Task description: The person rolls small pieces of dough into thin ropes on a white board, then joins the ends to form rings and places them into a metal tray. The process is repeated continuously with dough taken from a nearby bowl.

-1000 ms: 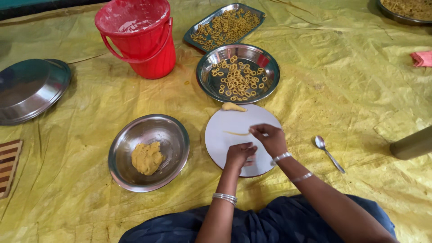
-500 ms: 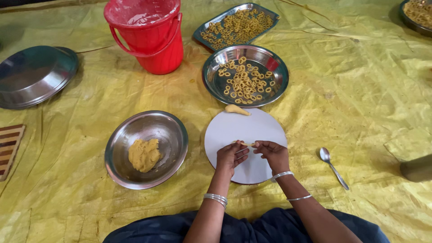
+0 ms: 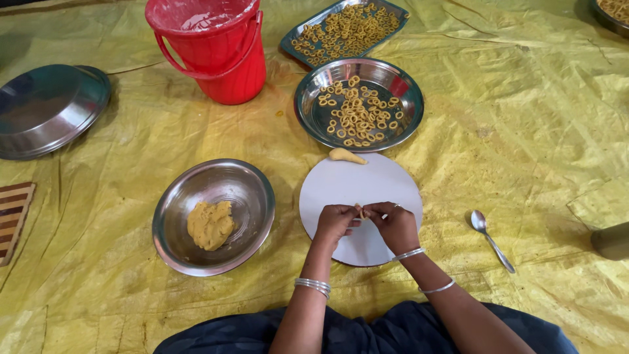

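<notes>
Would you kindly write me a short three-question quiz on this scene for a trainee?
1. True or false: the left hand and right hand pinch a small dough piece over the white round board.
2. What does the steel bowl left of the board hold? A) rings B) a lump of dough C) water
3. Fill in: the spoon lies to the ____ of the board.

Key: 1 true; 2 B; 3 right.
</notes>
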